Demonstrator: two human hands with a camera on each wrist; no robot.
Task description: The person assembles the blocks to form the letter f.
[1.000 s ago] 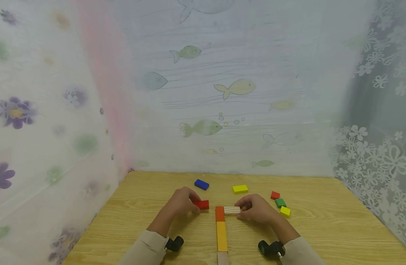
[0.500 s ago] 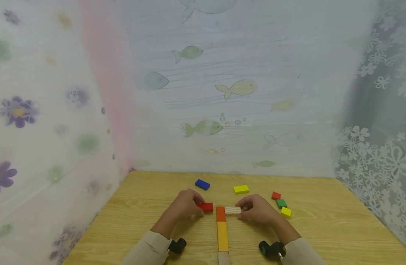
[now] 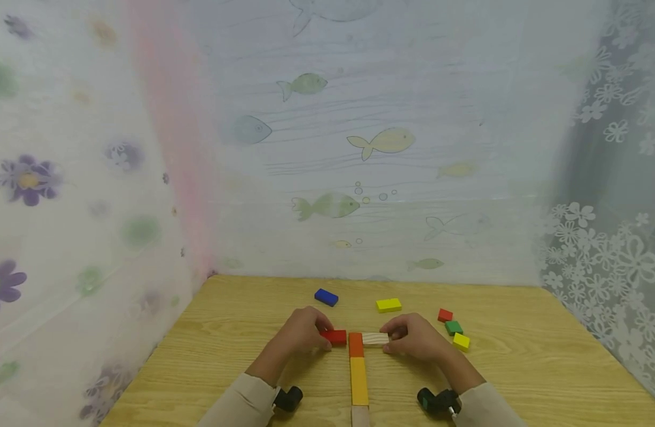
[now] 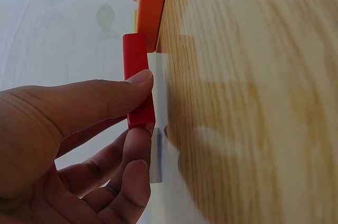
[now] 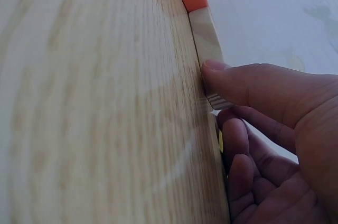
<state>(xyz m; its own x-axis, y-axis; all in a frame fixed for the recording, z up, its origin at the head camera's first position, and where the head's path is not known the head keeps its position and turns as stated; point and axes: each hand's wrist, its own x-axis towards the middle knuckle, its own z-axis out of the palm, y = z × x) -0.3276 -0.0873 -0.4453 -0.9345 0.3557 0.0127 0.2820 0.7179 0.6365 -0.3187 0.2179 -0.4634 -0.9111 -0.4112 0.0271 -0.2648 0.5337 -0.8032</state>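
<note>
My left hand (image 3: pixel 302 332) pinches a red block (image 4: pixel 138 84) between thumb and fingers, just left of the far end of a row of blocks. That row has an orange block (image 3: pixel 356 344) at its far end, then a yellow-orange block (image 3: pixel 358 381), then a plain wooden block (image 3: pixel 361 416) at the frame's bottom edge. A small gap shows between the red and orange blocks in the head view. On the other side, my right hand (image 3: pixel 415 338) grips the outer end of a pale wooden block (image 5: pixel 207 36), which lies on the table against the orange block.
Farther back on the wooden table (image 3: pixel 226 320) lie a blue block (image 3: pixel 326 297) and a yellow block (image 3: pixel 388 305). To the right sit a small red block (image 3: pixel 445 315), a green block (image 3: pixel 454 328) and another yellow block (image 3: pixel 461 341). Patterned curtains surround the table.
My left hand has brought the red block rightward and slightly nearer me, narrowing the gap to the orange block. The right hand and its wooden block stay in place.
</note>
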